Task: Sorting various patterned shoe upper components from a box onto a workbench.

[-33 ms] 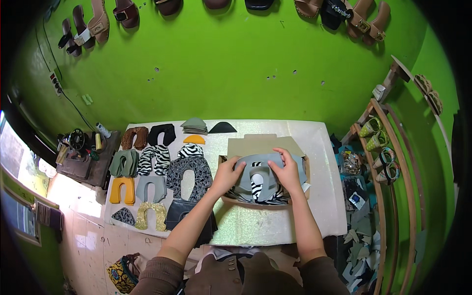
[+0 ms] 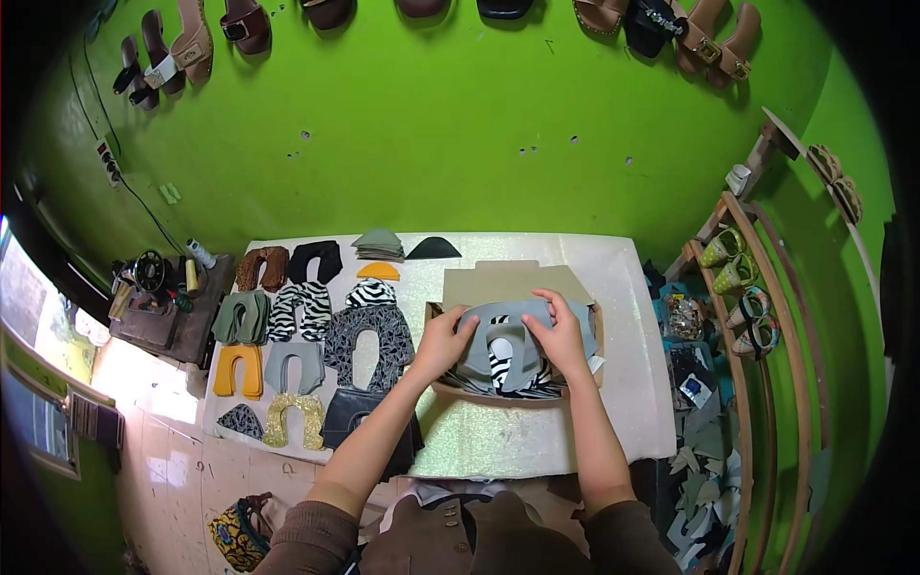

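Note:
Over an open cardboard box (image 2: pixel 465 284) I hold a grey U-shaped cut piece (image 2: pixel 491 310) that looks like a shoe upper. My left hand (image 2: pixel 443 343) grips its left side, thumb on top and the other fingers mostly hidden. My right hand (image 2: pixel 563 337) is closed on its right side in the same way, with a finger raised beyond the upper edge. Zebra-print pieces (image 2: pixel 527 388) lie inside the box, below and behind the grey one, and show through its opening. How many pieces my hands hold together cannot be made out.
On the table (image 2: pixel 632 402), left of the box, lie stacks of cut pieces: yellow (image 2: pixel 227 372), gold glitter (image 2: pixel 277 422), black-and-grey patterned (image 2: pixel 338 355). A sewing machine (image 2: pixel 150 278) stands at far left. Wooden racks (image 2: pixel 762 383) with sandals stand right, scraps (image 2: pixel 704 436) beside them.

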`<state>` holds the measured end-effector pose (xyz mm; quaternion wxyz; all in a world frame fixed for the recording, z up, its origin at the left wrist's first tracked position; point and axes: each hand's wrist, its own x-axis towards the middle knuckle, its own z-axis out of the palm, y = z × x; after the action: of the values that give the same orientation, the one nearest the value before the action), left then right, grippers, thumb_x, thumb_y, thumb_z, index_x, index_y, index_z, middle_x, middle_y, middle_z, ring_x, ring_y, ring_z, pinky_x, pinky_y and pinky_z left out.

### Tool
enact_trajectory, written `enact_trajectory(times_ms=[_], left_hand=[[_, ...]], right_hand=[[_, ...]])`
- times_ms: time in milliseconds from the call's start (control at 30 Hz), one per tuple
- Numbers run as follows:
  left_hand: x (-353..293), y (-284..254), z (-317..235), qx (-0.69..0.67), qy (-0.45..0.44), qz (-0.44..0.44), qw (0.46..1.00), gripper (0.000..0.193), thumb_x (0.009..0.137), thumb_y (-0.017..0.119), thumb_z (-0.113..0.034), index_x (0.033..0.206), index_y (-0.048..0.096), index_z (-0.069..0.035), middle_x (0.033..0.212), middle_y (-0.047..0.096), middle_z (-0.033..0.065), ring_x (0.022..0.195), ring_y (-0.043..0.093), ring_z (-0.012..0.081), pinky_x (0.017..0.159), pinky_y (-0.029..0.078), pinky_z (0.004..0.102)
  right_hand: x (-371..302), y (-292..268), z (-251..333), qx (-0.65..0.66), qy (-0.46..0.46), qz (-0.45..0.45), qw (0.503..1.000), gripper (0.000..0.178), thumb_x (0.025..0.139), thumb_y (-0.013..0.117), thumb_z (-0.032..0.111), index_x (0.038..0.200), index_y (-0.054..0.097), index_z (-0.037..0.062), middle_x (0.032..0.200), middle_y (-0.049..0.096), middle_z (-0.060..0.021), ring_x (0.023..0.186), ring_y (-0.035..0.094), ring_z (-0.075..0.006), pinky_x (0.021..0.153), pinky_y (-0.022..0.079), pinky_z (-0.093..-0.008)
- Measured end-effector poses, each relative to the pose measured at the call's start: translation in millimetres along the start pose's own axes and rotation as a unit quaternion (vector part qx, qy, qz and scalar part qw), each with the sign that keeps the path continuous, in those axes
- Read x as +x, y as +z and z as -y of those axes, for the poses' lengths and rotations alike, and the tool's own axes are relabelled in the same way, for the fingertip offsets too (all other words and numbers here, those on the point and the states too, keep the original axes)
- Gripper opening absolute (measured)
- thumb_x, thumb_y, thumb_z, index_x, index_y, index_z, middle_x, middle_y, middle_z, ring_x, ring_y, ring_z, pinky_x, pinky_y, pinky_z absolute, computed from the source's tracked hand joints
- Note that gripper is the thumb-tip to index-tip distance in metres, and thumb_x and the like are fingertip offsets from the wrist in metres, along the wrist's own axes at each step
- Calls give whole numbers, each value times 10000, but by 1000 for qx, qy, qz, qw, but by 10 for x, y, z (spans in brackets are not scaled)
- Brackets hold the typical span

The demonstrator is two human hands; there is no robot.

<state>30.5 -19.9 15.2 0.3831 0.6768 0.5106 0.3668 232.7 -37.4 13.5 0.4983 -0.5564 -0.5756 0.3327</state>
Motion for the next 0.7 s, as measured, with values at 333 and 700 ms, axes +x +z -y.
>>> enact_trajectory(times_ms=[333, 700], left_hand=[[-164, 258, 306, 64, 19, -10, 998, 264, 800, 568, -167, 990, 582, 15, 810, 612, 224, 744, 598, 361, 647, 471, 376], [51, 279, 365, 286, 14, 103, 952, 207, 773, 554, -202, 899, 589, -43, 817, 615, 164, 782, 592, 324, 680, 471, 406]], right_hand=[[-224, 25, -228, -248, -4, 60, 967, 350, 730, 639, 148, 1059, 550, 68, 975, 606, -154, 937, 559, -313, 789, 446, -356], [-223, 225, -292, -444, -93, 63, 889, 459, 678, 681, 187, 1099, 529, 86, 1099, 469, -108, 1017, 451, -279, 848, 360, -389]])
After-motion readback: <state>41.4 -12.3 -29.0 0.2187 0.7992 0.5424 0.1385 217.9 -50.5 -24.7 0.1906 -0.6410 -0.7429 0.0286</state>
